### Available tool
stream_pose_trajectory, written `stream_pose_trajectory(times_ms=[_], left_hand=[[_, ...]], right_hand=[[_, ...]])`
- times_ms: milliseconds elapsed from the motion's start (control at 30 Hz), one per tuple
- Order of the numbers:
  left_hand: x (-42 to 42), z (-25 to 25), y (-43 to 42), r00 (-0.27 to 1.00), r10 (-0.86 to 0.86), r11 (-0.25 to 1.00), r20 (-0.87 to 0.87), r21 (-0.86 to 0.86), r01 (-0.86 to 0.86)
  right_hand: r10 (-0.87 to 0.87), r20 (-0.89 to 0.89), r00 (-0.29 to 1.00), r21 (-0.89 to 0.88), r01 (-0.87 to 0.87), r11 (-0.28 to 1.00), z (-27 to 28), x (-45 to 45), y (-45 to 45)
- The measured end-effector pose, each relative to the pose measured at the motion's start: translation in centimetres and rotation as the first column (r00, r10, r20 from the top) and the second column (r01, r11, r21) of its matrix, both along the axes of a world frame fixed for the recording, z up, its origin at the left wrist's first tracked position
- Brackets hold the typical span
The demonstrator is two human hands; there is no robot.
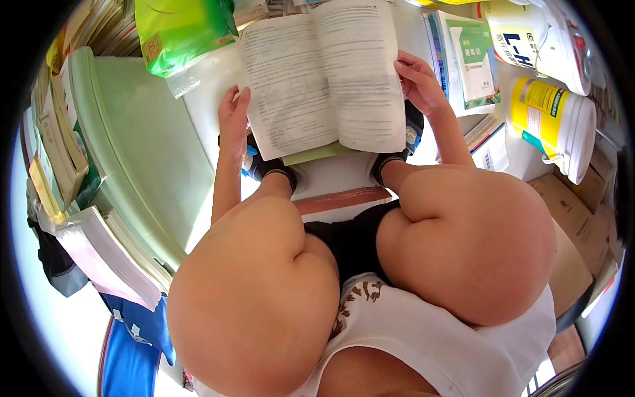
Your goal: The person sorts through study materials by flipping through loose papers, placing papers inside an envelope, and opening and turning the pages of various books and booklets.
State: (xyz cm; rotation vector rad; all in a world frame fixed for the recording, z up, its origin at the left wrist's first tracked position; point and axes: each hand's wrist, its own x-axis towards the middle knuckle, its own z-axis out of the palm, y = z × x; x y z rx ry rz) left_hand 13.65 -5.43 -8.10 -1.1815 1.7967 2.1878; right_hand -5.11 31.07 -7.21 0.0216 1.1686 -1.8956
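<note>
An open book (286,86) with dense printed text lies spread before me, above my feet. My left hand (233,111) is closed at its left edge, the thumb against the page side and some fingers partly hidden. At the right edge, my right hand (421,81) grips the pages between thumb and fingers. The right-hand page (360,73) bulges slightly upward near the spine. Below the book's lower edge shows a strip of green paper or cover (311,155).
A green-and-yellow plastic bag (185,33) lies left of the book, beside a pale green panel (149,132). Stacked books (109,251) line the far left. To the right are more books (466,63), white-and-yellow buckets (552,122) and cardboard (569,218).
</note>
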Motion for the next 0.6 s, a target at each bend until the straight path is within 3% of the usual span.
stream_pose_trajectory(times_ms=[100,300,400,600], left_hand=[[-0.1,0.7,0.9,1.0,0.002,1.0,-0.029,-0.007,-0.003],[0.3,0.0,0.9,0.988,-0.148,0.988,-0.049,0.025,0.149],[0.4,-0.2,1.3,0.984,-0.179,0.982,0.02,-0.048,0.18],[0.4,-0.4,1.4,0.991,-0.133,0.991,0.017,-0.006,0.134]], right_hand=[[-0.043,0.013,0.999,0.002,0.043,0.999,-0.1,-0.2,0.7],[-0.077,0.012,0.997,-0.049,0.078,0.996,-0.4,-0.7,2.3],[-0.088,-0.009,0.996,-0.059,0.088,0.994,-0.7,-1.0,3.5],[-0.115,0.027,0.993,-0.089,0.117,0.989,-1.4,-1.2,4.8]])
